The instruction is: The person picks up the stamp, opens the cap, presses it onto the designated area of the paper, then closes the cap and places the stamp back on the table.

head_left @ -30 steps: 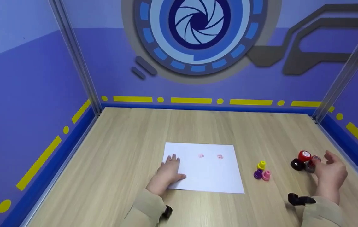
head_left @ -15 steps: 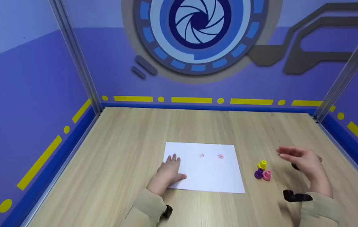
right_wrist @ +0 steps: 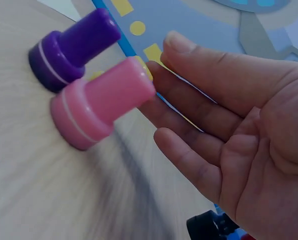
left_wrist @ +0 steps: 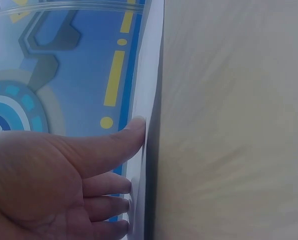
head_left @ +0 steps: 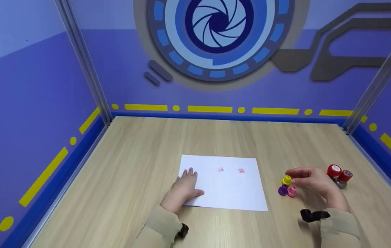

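My left hand (head_left: 183,189) presses on the left side of a white sheet of paper (head_left: 229,193), fingers spread. Two small reddish stamp prints (head_left: 241,171) show near its far edge. In the left wrist view the thumb (left_wrist: 109,150) lies on the sheet's near edge. My right hand (head_left: 317,182) hovers at a cluster of three small toy stamps, thumb and fingers parted and holding nothing. Its fingertips are right at the yellow stamp (head_left: 286,179), which the pink one mostly hides in the right wrist view. The purple stamp (right_wrist: 74,50) and pink stamp (right_wrist: 104,102) stand upright beside it.
Behind the right hand, toward the table's right side, red-topped stamps (head_left: 334,170) stand in a group, partly hidden by the wrist. Printed blue wall panels (head_left: 209,93) and metal posts (head_left: 86,65) enclose the wooden table (head_left: 140,144).
My right hand has left the red-topped stamps and moved left to the small coloured ones, its fingers now around the yellow stamp's height. The left hand stays on the paper.
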`<state>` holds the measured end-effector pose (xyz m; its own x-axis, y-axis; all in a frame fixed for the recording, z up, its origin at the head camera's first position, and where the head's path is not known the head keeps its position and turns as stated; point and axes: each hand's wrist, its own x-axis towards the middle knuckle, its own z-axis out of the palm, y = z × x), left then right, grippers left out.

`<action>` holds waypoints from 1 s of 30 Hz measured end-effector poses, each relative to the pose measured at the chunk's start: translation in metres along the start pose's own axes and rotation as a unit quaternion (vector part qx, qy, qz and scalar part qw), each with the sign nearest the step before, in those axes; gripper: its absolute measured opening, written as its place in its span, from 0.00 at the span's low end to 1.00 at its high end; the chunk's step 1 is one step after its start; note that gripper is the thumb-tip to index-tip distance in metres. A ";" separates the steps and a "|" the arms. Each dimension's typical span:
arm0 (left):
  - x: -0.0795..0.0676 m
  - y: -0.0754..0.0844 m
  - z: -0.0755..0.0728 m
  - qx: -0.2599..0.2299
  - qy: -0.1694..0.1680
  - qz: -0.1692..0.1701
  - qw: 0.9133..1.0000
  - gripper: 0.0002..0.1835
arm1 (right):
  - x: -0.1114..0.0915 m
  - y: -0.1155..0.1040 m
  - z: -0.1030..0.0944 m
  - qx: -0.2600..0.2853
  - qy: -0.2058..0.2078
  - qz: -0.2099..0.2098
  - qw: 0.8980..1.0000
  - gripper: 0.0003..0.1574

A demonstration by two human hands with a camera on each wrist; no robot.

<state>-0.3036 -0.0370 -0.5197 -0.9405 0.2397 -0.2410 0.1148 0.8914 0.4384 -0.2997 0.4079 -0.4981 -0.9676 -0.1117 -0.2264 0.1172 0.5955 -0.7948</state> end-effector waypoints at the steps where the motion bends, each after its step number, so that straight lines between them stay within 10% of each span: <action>1: 0.000 0.000 0.000 -0.001 0.000 0.001 1.000 0.43 | 0.001 0.000 0.001 -0.001 -0.001 0.004 1.000 0.32; 22: 0.000 0.001 0.001 0.008 0.006 -0.001 1.000 0.43 | 0.009 -0.002 0.012 0.068 0.011 0.066 0.995 0.25; 30: -0.003 0.002 -0.001 0.003 0.007 0.001 1.000 0.43 | 0.003 -0.019 0.007 -0.030 0.062 -0.024 0.997 0.26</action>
<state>-0.3009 -0.0367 -0.5173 -0.9448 0.2356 -0.2275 0.1185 0.8934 0.4333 -0.3032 0.3909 -0.4876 -0.9925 -0.0446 -0.1139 0.0593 0.6390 -0.7669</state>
